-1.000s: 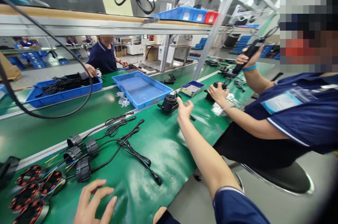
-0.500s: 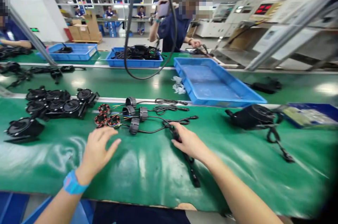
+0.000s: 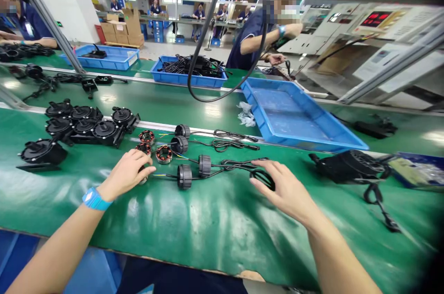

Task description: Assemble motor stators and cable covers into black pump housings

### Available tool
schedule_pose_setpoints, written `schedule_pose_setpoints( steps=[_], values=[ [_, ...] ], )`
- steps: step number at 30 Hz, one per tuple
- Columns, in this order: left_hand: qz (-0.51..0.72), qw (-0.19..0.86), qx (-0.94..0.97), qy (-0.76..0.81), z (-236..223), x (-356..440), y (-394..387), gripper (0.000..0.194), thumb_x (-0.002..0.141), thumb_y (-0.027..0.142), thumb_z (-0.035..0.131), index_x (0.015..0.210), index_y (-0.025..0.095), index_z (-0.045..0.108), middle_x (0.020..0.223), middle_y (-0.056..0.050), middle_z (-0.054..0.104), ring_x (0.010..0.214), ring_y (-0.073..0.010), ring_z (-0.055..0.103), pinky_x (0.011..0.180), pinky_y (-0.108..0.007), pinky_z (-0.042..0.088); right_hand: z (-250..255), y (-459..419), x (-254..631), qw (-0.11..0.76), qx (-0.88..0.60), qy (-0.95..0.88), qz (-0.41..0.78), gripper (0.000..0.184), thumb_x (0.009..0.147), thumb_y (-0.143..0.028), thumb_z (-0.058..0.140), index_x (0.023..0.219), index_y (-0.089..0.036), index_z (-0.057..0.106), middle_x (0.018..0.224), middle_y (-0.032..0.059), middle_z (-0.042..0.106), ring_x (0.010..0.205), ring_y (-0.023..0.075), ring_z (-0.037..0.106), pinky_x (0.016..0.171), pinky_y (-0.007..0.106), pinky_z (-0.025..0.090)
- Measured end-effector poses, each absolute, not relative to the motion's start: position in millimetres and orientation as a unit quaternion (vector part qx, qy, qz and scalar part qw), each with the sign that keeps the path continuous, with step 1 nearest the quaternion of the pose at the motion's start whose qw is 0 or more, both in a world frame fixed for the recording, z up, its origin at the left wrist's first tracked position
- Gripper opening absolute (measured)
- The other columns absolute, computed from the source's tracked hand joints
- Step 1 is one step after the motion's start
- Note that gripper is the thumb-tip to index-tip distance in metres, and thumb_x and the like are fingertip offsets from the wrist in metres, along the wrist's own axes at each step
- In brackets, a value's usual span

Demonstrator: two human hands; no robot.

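My left hand [image 3: 130,171] is closed round a stator with copper windings [image 3: 143,180], mostly hidden under the fingers. Thin coloured wires run from it to a black ribbed cap [image 3: 184,176]. My right hand [image 3: 286,188] curves thumb and fingers round a looped black cable [image 3: 262,178], just above or on the green mat; part of the loop is hidden by the hand. Another ribbed cap [image 3: 205,165] stands close by. Beyond the left fingers lie more stators, one of them [image 3: 164,155] in plain view, and two further caps with cables bundled to their right.
Black motor housings [image 3: 105,132] stand grouped at the left, with another housing [image 3: 347,166] at the right. Behind the mat [image 3: 208,238] sits a blue tray [image 3: 312,139]. A hanging cable [image 3: 204,99] loops down in front. A co-worker [image 3: 248,39] stands across the bench.
My left hand has gone from open above the stators to closed on one. The right hand has moved right with the cable, and its cap has shifted too. The camera view has tilted.
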State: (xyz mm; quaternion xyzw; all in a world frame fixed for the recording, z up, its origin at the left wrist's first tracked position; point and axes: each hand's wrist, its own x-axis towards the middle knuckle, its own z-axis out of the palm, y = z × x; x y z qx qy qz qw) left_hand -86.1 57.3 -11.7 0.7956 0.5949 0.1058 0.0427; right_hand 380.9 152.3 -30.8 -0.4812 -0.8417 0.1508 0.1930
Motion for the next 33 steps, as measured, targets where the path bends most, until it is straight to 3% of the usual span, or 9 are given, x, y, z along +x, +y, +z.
schedule_pose_setpoints(
  steps=[4,7,11,16,19,22,25,28,33],
  values=[
    [-0.001,-0.066,0.802,0.593,-6.5,-75.0,82.9,0.033,0.095,0.041,0.069,0.124,0.026,0.069,0.106,-0.007,0.063,0.1,-0.0268,0.053,0.082,-0.038,0.039,-22.7,152.6,316.4,0.205,-0.38,-0.892,0.134,0.053,0.096,-0.06,0.06,0.133,-0.022,0.06,0.135,0.0127,0.062,0.125,0.0306,0.057,0.106,0.049,0.045],
    [-0.077,-0.107,0.821,0.556,-2.6,-61.9,105.0,0.027,0.082,0.038,0.083,0.104,0.023,0.077,0.098,-0.009,0.061,0.098,-0.0285,0.052,0.079,-0.037,0.037,-22.0,157.1,247.9,0.162,-0.329,-0.922,0.122,0.05,0.098,-0.055,0.061,0.134,-0.021,0.062,0.141,0.013,0.059,0.131,0.0303,0.052,0.112,0.048,0.04],
    [-0.081,-0.152,0.83,0.531,13.4,-49.1,107.2,0.015,0.082,0.031,0.083,0.09,0.021,0.076,0.096,-0.01,0.06,0.098,-0.029,0.051,0.079,-0.038,0.035,-17.7,164.6,209.9,0.073,-0.325,-0.938,0.096,0.03,0.105,-0.033,0.05,0.099,-0.013,0.071,0.104,0.0124,0.069,0.102,0.0258,0.062,0.097,0.04,0.045],
    [-0.02,-0.222,0.846,0.484,37.9,-31.1,61.6,0.015,0.09,0.033,0.075,0.103,0.027,0.071,0.093,-0.006,0.056,0.09,-0.0261,0.048,0.077,-0.038,0.033,2.7,129.2,259.2,0.15,-0.29,-0.931,0.164,0.039,0.107,-0.035,0.04,0.077,-0.017,0.058,0.079,0.0047,0.055,0.08,0.0195,0.047,0.081,0.036,0.041],
    [0.031,-0.158,0.867,0.471,36.4,-22.5,39.0,0.016,0.095,0.034,0.067,0.111,0.031,0.069,0.089,-0.004,0.052,0.084,-0.0233,0.044,0.074,-0.037,0.03,12.7,101.4,288.2,0.175,-0.26,-0.9,0.303,0.041,0.107,-0.036,0.038,0.072,-0.018,0.047,0.075,0.0025,0.049,0.076,0.0174,0.041,0.078,0.035,0.037],
    [0.074,-0.012,0.88,0.47,27.5,-21.8,40.5,0.022,0.101,0.046,0.056,0.108,0.031,0.07,0.091,-0.004,0.052,0.084,-0.0215,0.044,0.074,-0.035,0.031,13.7,91.8,298.1,0.175,-0.229,-0.841,0.458,0.047,0.108,-0.041,0.036,0.068,-0.018,0.043,0.072,0.0023,0.048,0.075,0.0168,0.042,0.075,0.033,0.036],
    [0.104,0.19,0.853,0.475,24.5,-26.1,63.4,0.043,0.101,0.061,0.046,0.109,0.027,0.069,0.095,-0.005,0.053,0.091,-0.0213,0.047,0.08,-0.034,0.038,6.2,97.5,289.7,0.174,-0.228,-0.757,0.587,0.052,0.107,-0.05,0.038,0.07,-0.018,0.052,0.075,0.0031,0.055,0.076,0.0159,0.05,0.074,0.031,0.04],
    [0.111,0.357,0.808,0.455,30.5,-30.3,92.0,0.055,0.103,0.065,0.034,0.098,0.019,0.064,0.09,-0.003,0.05,0.085,-0.0186,0.048,0.08,-0.032,0.041,-4.2,107.8,269.5,0.206,-0.235,-0.613,0.726,0.043,0.099,-0.056,0.056,0.083,-0.016,0.059,0.085,0.0041,0.064,0.079,0.0158,0.06,0.077,0.028,0.047],
    [0.158,0.417,0.749,0.49,42.7,-32.7,108.8,0.056,0.101,0.068,0.033,0.085,0.019,0.054,0.087,-0.001,0.045,0.08,-0.0165,0.047,0.077,-0.03,0.043,-12.4,117.3,250.5,0.213,-0.184,-0.399,0.873,0.043,0.092,-0.053,0.068,0.079,-0.016,0.051,0.103,0.0092,0.071,0.075,0.0177,0.071,0.07,0.027,0.054]
  ],
)
